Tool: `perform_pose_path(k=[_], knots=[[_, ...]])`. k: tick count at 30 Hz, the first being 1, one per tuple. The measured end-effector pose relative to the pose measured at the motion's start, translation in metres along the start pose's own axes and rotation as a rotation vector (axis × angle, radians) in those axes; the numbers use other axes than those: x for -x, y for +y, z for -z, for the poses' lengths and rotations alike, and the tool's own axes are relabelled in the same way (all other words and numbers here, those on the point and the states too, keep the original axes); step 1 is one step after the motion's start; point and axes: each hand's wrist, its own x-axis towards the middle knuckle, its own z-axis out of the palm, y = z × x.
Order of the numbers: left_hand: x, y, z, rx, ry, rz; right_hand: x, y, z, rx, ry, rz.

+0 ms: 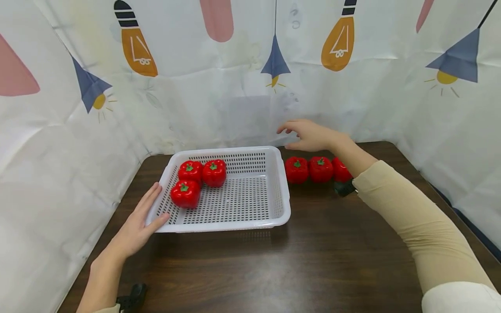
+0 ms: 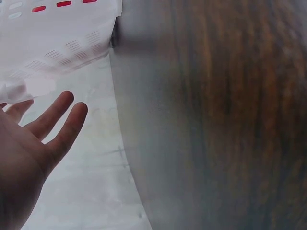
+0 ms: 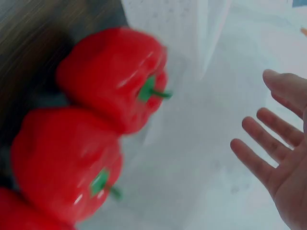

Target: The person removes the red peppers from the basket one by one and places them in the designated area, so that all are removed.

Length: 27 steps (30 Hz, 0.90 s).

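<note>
A white perforated plastic basket (image 1: 235, 224) holds three red bell peppers (image 1: 185, 194) with green stems, grouped at its left side. Against the basket's left rim rests my left hand (image 1: 135, 228), its fingers along the outside and the thumb over the front left corner. The left wrist view shows those fingers (image 2: 57, 115) extended beside the basket wall. My right hand (image 1: 309, 135) is raised past the basket's back right corner, holding nothing. Nearer to me, just below that hand, three more red peppers (image 1: 296, 170) stand in a row; the forearm partly covers the rightmost.
Everything stands on a dark wooden table (image 1: 332, 252). A white curtain (image 1: 195, 113) printed with lamps and bulbs hangs behind it and along both sides. Each wrist wears a small black device (image 1: 135, 296).
</note>
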Motion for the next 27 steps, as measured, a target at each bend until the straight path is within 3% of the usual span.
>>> perform_pose_path(k=[13, 27], knots=[[0.002, -0.001, 0.002, -0.005, -0.003, 0.017, -0.058, -0.045, -0.023, 0.030, -0.058, 0.070], [-0.001, 0.002, 0.001, 0.007, -0.011, 0.023, -0.085, -0.078, -0.053, 0.022, -0.129, 0.105]])
